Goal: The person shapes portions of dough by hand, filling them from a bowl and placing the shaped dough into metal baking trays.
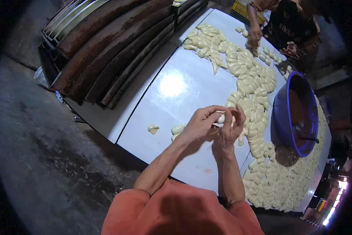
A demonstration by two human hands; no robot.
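Observation:
Over the near part of the white table, my left hand (201, 122) and my right hand (231, 132) meet with their fingers closed around one small piece of pale dough (221, 118). Fingers hide part of it. Just right of my hands spreads a long, crowded band of flattened cream-coloured dough pieces (258, 92). A few rounder dough pieces (178, 129) lie beside my left wrist, partly covered by it. Farther left sits a single ragged dough scrap (153, 129).
On the right stands a deep purple basin (282, 117) holding a brown mass and a dark-handled utensil (307, 135). Dark curved trays (117, 51) are stacked at the far left. Across the table a co-worker's hand (255, 37) handles dough near a yellow crate (240, 11).

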